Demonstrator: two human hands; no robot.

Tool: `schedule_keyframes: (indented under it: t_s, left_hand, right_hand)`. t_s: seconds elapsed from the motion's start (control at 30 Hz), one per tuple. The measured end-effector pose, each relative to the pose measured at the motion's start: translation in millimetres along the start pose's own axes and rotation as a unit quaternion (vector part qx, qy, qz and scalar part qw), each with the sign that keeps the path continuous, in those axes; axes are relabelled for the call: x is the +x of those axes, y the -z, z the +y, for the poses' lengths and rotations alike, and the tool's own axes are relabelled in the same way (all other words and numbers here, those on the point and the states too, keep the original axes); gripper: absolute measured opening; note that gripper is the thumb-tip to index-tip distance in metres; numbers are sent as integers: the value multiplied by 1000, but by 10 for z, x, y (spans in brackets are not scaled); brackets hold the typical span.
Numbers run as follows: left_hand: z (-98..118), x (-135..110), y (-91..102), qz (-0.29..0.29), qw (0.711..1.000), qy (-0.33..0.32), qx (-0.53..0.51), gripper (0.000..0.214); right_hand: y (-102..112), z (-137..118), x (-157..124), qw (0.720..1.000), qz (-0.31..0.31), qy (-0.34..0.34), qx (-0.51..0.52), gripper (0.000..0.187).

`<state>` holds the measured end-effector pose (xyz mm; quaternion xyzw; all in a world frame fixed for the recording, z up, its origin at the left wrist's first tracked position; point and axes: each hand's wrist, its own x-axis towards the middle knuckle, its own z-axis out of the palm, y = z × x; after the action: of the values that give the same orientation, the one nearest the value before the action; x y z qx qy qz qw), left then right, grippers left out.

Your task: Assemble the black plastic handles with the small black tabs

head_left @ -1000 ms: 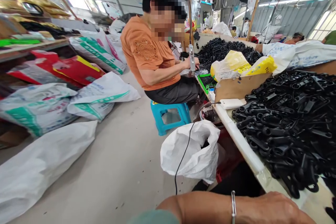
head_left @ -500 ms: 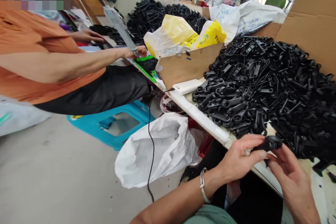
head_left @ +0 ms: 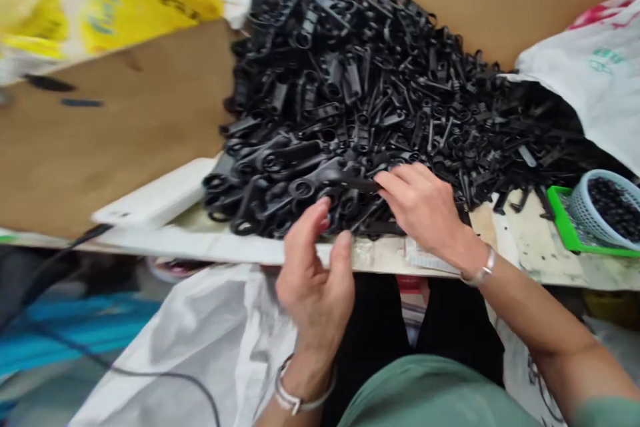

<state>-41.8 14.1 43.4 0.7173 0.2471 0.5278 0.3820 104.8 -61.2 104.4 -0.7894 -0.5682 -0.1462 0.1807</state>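
My right hand [head_left: 423, 207] is closed, pinching the end of a long black plastic part [head_left: 357, 185] at the front of the heap. That part points left, lying over the heap's front edge. My left hand [head_left: 317, 273] is open, its thumb and fingers apart and nothing visible between them. Its fingertips are close to the far end of the held part; whether they touch it I cannot tell. Behind both hands rises a big heap of black plastic parts [head_left: 345, 80], many with a ring at one end.
A white flat case [head_left: 160, 193] with a black cable lies left of the heap, by a cardboard panel [head_left: 125, 127]. At right, a green tray [head_left: 563, 220] carries a blue basket [head_left: 593, 213] of small black pieces. A white sack [head_left: 200, 333] sits below the table edge.
The view has swung right, bringing the tray and basket in and leaving the co-worker out. Both hands were on a ring-ended black part; now my left hand is open, apart from my right.
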Motion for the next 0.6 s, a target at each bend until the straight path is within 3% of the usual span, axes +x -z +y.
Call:
schedule_keyframes:
  t_s: [0.1,0.17,0.27,0.37,0.43,0.5,0.6]
  left_hand:
    - [-35,46,14,-7,987,-131,92,50]
    - [-86,64,-10,-31,974,-172,144,55]
    - [-212,88,-94,-115,957,-170,207,42]
    - [-328,109,-172,-177,947,-147,226,27]
    - [-372,115,-188,-178,948,-141,222,26]
    - [-397,113,-184,-173,950,-145,217,28]
    - [-419,103,-190,-165,953,-157,202,32]
  right_hand:
    - [-109,99,282,994,-43,52,-84,28]
    - [-239,135,412,991,-60,79,-93,28]
    - [-386,177,475,990,-81,81,-84,26]
    - [-320,325,316,994,-61,68,-52,27]
    - [-143,532,61,999,-27,15,-32,29]
    - [81,797,-285,994,3,-101,-40,27]
    - [328,1161,-820,931,-40,-338,-132,21]
